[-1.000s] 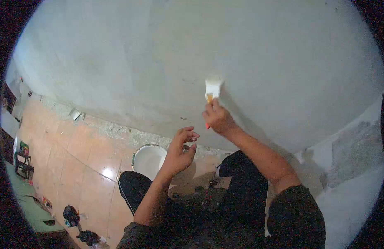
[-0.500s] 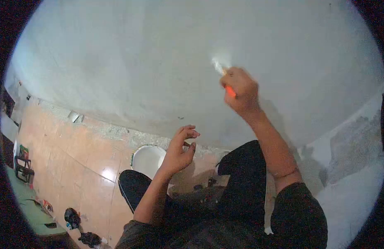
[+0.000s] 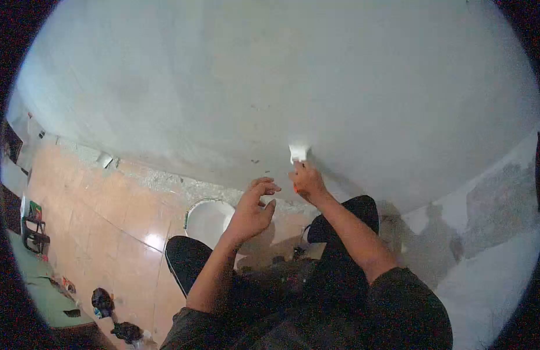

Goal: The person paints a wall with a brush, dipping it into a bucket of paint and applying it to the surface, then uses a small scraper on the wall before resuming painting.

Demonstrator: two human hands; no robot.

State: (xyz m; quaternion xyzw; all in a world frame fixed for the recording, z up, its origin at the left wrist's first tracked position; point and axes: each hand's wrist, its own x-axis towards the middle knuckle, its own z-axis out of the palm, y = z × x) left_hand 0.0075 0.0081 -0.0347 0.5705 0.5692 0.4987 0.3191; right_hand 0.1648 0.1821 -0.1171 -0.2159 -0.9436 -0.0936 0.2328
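Right hand (image 3: 309, 184) had its grip closed round the handle of a brush (image 3: 299, 153), whose white head sat against the low part of the grey wall (image 3: 235, 76), though bristle contact was hard to make out. Left hand (image 3: 255, 207) had a loose, half-curled grip, thumb apart, near a white bucket (image 3: 194, 212) on the tiled floor (image 3: 106, 204).

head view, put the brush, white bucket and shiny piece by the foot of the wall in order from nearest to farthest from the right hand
1. Brush: held in the right hand.
2. White bucket: left of that hand, beyond the left hand.
3. Shiny piece: much farther left, by the foot of the wall.
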